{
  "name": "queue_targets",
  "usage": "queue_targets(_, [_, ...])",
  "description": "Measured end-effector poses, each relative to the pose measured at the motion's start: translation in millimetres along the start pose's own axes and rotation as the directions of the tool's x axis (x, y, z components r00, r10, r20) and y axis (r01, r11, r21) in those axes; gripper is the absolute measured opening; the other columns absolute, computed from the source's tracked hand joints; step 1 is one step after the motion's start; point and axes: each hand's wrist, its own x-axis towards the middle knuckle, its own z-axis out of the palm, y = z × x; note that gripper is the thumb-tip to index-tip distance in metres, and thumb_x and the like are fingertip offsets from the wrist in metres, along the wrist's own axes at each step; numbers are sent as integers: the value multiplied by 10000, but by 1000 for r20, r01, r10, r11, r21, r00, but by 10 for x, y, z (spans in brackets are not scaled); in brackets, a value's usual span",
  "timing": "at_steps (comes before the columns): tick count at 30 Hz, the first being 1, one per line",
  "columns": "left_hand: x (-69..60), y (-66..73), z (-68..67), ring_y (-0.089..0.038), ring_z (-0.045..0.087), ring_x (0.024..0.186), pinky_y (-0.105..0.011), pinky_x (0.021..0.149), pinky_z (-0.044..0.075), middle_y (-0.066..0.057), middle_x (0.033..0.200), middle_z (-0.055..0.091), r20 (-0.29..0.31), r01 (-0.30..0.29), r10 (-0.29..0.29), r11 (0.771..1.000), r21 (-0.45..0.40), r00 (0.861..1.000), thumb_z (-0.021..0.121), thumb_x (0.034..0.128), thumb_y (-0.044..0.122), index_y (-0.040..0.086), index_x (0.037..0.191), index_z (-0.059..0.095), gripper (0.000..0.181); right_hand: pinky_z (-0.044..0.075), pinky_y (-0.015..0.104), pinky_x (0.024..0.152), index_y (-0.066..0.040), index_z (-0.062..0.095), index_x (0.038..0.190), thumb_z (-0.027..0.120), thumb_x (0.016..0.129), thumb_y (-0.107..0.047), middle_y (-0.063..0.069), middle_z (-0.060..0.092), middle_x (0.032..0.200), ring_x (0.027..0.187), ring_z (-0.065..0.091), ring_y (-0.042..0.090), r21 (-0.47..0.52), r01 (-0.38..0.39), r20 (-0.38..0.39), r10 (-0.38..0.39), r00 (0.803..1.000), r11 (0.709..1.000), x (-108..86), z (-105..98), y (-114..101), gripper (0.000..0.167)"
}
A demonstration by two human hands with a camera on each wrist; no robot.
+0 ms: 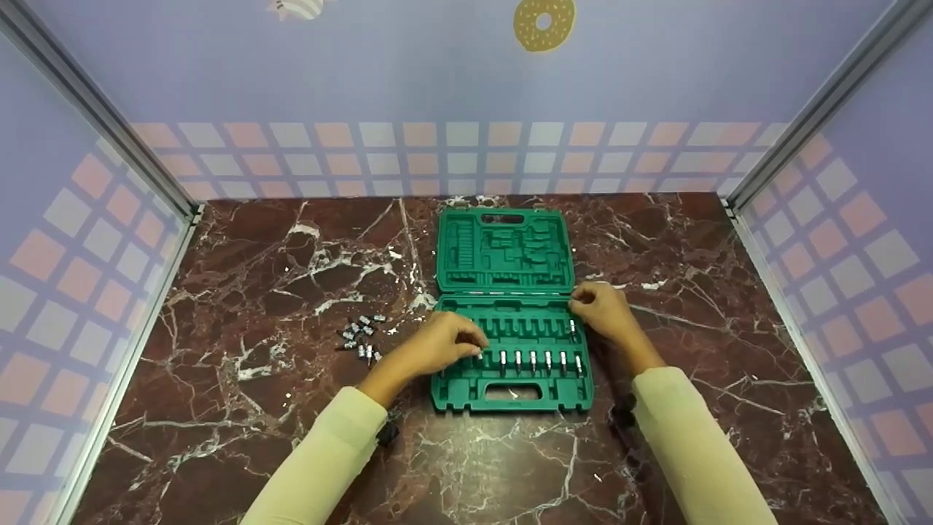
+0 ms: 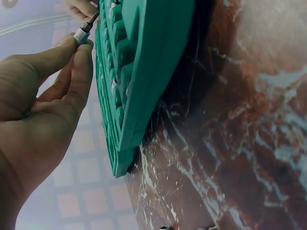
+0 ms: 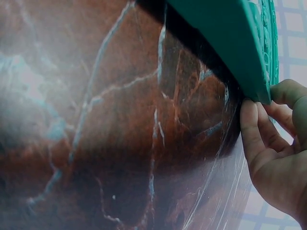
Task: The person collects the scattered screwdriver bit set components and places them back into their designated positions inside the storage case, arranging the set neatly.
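A green plastic tool case (image 1: pixel 510 405) lies unfolded on the marble-patterned table, its lid at the far side. My left hand (image 1: pixel 446 343) is over the left part of the tray. Between its thumb and fingertips it pinches a bit socket (image 2: pixel 82 34), a silver collar with a dark narrow bit. My right hand (image 1: pixel 606 312) grips the case's right edge near the hinge; the right wrist view shows thumb and fingers around that rim (image 3: pixel 261 91). Several bit sockets (image 1: pixel 533 362) stand in the tray's front row, and another (image 1: pixel 572 330) sits at the right of the back row.
Loose bit sockets (image 1: pixel 362 332) lie in a small pile on the table (image 1: pixel 240 313), left of the case. Patterned panels (image 1: pixel 466 95) enclose the table at the back and both sides.
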Motion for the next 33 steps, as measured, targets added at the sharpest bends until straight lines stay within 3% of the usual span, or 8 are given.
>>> queue_targets(6, [55, 1, 87, -241, 720, 942, -410, 856, 600, -106, 989, 785, 10, -32, 32, 999, 38, 999, 759, 907, 48, 19, 991, 792, 94, 505, 270, 608, -3, 747, 1012, 695, 933, -103, 136, 741, 873, 608, 589, 84, -5, 7, 13, -7, 1000, 1000, -17, -7, -4, 138])
queue_targets(9, [75, -5, 123, -278, 720, 998, -509, 1052, 504, -97, 994, 790, 25, -66, 64, 994, 90, 998, 759, 912, 68, 36, 964, 800, 74, 504, 274, 607, -7, 749, 1006, 692, 933, -109, 112, 731, 825, 608, 590, 87, -7, 10, 12, -10, 1000, 1000, -17, -9, 0, 138])
queue_targets(12, [93, 2, 146, -280, 713, 1008, -517, 1080, 485, -95, 996, 786, 40, -74, 70, 990, 122, 997, 750, 922, 80, 43, 960, 804, 76, 499, 275, 600, -5, 748, 1008, 694, 933, -115, 112, 722, 819, 611, 592, 97, -9, 5, 9, -5, 1000, 1000, -13, -8, 4, 143])
queue_targets(13, [98, 7, 151, -276, 709, 1000, -499, 1070, 495, -96, 996, 783, 42, -76, 71, 988, 133, 997, 750, 923, 86, 42, 964, 806, 82, 498, 275, 597, -3, 746, 1012, 693, 934, -115, 119, 722, 833, 612, 591, 97, -9, 4, 9, -4, 1000, 1000, -10, -7, 7, 146])
queue_targets(16, [117, 18, 170, -246, 695, 949, -382, 867, 592, -96, 982, 764, 34, -102, 97, 981, 165, 995, 752, 922, 93, 36, 972, 812, 96, 500, 268, 592, 2, 745, 1018, 696, 934, -111, 151, 733, 873, 605, 590, 93, -10, 3, 7, -3, 1000, 1000, -7, -5, 7, 150])
queue_targets(22, [136, -2, 222, -228, 664, 907, -351, 827, 576, -89, 946, 724, 27, -149, 147, 964, 218, 989, 776, 904, 110, 46, 971, 821, 103, 509, 257, 596, 5, 748, 1006, 702, 928, -97, 176, 748, 942, 601, 588, 80, -2, 4, 5, -4, 1000, 1000, -5, 5, -8, 137])
queue_targets(29, [147, -16, 249, -252, 640, 976, -407, 912, 555, -82, 984, 683, -8, -125, 131, 963, 237, 991, 780, 898, 97, 53, 988, 802, 103, 499, 262, 598, 15, 740, 1019, 687, 926, -91, 214, 738, 1050, 628, 595, 98, 5, 2, 0, -2, 1000, 1000, 5, 4, 12, 151])
queue_targets(33, [164, -1, 244, -245, 641, 1016, -394, 923, 567, -87, 1035, 676, -14, -74, 79, 974, 212, 997, 793, 886, 83, 49, 1049, 778, 167, 496, 270, 600, 14, 738, 1018, 684, 931, -94, 207, 736, 1022, 632, 593, 102, 10, 5, 4, -5, 1000, 1000, -6, 3, 16, 149])
